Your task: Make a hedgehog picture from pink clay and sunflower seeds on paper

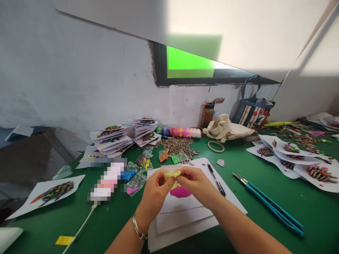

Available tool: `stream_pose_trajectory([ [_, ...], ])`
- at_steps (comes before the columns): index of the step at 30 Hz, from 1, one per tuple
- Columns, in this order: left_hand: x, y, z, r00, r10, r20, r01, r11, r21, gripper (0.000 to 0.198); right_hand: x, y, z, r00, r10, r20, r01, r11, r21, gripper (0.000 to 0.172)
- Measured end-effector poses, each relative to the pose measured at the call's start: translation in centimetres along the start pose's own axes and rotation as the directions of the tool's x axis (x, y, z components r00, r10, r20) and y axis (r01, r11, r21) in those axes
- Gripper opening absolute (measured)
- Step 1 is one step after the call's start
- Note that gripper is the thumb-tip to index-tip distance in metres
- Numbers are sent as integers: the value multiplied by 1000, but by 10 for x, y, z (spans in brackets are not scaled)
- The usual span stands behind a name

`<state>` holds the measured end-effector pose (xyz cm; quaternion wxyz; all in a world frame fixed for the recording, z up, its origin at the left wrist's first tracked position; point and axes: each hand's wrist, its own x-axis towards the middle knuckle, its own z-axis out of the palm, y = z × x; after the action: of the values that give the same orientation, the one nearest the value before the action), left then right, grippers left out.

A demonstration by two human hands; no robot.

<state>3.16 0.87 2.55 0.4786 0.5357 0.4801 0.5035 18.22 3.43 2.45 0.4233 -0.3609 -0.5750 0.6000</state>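
Above a stack of white paper [182, 231], my left hand [156, 187] and my right hand [196, 183] meet, fingertips pinching a soft yellow piece of modelling clay [172, 174]. Both hands are closed on it; part of the piece is hidden by the fingers. Flat on the top sheet, just below them, lies a magenta clay shape [180, 192], partly covered by my hands. A black pen [216, 180] rests on the paper to the right of my right hand. Small clear bags with pink clay [135, 185] and yellow clay [145, 163] lie left of my left hand.
Behind the paper spreads a pile of striped seeds [178, 146]. Stacked seed pictures [111, 139] stand at the left, others [288, 155] at the right. A long blue-handled tool [270, 204], a tape roll [215, 146], a cloth bag [227, 130] and a bottle [208, 114] occupy the right side.
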Motion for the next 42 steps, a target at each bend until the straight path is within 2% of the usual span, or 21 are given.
stream_pose_trajectory([
  [3, 0, -1, 0, 1000, -14, 6, 14, 1000, 2, 28, 0, 0, -1, 999, -14, -29, 15, 1000, 10, 20],
  [6, -1, -1, 1, 998, 0, 69, 3, 999, -40, 23, -1, 1, -1, 999, 6, -47, -4, 999, 49, 23],
  [11, -1, 1, 0, 994, 9, 105, 0, 997, -83, 21, -3, -2, 0, 996, 84, 1, -83, 986, 143, 26],
  [17, -2, 3, -2, 999, -33, 38, 38, 993, -112, 27, -2, -1, -2, 1000, -4, 24, 2, 996, 95, 20],
  [23, -3, 2, 0, 993, -9, 121, 34, 977, -210, 25, -1, 1, -2, 998, 8, 64, -15, 995, 102, 20],
  [28, -1, 2, -3, 999, 24, 31, -23, 998, -53, 22, -1, 3, 5, 994, -22, -103, 8, 992, -129, 17],
  [30, 0, 1, -4, 999, 44, -8, -43, 999, 13, 22, -1, 5, 7, 990, -30, -136, 4, 983, -186, 16],
  [34, 1, -1, -6, 996, 74, -39, -69, 991, 119, 23, -1, 9, 7, 985, -92, -145, 41, 947, -317, 15],
  [38, 2, -1, -7, 995, 89, -53, -78, 978, 192, 23, -3, 9, 8, 970, -211, -123, 123, 856, -502, 15],
  [42, 2, -1, -8, 994, 94, -49, -82, 976, 202, 23, -7, 8, 13, 954, -289, -82, 180, 767, -615, 12],
])
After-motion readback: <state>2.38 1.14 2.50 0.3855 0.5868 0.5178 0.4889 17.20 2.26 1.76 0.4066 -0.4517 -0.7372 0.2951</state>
